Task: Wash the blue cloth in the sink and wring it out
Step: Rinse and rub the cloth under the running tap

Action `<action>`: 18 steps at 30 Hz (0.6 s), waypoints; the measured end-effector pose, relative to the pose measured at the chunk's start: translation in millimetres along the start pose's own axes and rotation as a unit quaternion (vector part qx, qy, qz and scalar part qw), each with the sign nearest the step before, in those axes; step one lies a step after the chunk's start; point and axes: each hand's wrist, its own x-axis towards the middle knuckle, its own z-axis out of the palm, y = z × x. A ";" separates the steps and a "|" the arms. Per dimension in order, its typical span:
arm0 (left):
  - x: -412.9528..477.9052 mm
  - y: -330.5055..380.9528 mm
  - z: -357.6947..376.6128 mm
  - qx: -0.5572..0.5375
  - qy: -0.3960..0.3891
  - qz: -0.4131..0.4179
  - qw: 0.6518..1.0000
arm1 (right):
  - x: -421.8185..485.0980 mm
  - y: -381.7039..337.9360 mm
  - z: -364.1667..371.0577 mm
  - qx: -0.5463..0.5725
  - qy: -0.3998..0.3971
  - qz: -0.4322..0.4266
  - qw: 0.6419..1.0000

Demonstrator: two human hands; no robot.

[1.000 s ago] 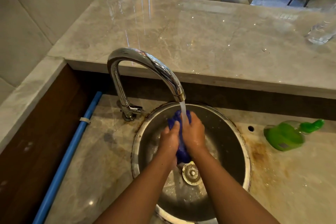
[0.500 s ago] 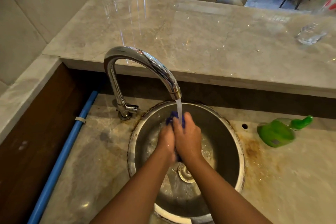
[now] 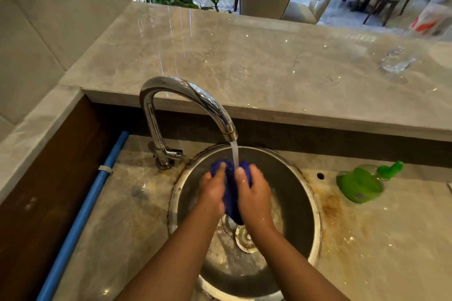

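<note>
A bunched blue cloth hangs between my two hands over the round steel sink. My left hand grips its left side and my right hand grips its right side. A chrome tap curves over the bowl, and its running water falls onto the cloth between my thumbs. The cloth's lower end dangles just above the drain. My palms hide much of the cloth.
A green dish-soap bottle lies on its side on the counter, right of the sink. A blue pipe runs along the left wall. A raised marble ledge stands behind the tap, with a clear plastic bottle on it.
My hands have spread slightly apart on the cloth, so more blue shows between them. The camera has tilted up a little. Water keeps running.
</note>
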 end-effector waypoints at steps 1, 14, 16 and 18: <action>-3.8 -2.5 2.2 0.005 -0.010 -0.007 1.000 | -5.9 -2.2 4.4 -0.026 -0.024 -0.024 0.999; -13.7 -29.3 -0.7 0.000 -0.065 0.011 0.998 | 34.0 42.0 -9.1 -0.084 0.055 0.094 0.990; -5.2 -17.9 -4.1 -0.017 -0.008 0.009 1.000 | 15.8 27.0 -5.6 -0.027 0.046 0.055 0.997; 4.1 -10.6 -7.1 -0.002 0.008 0.008 1.000 | -3.2 12.6 3.1 -0.019 -0.007 0.005 1.000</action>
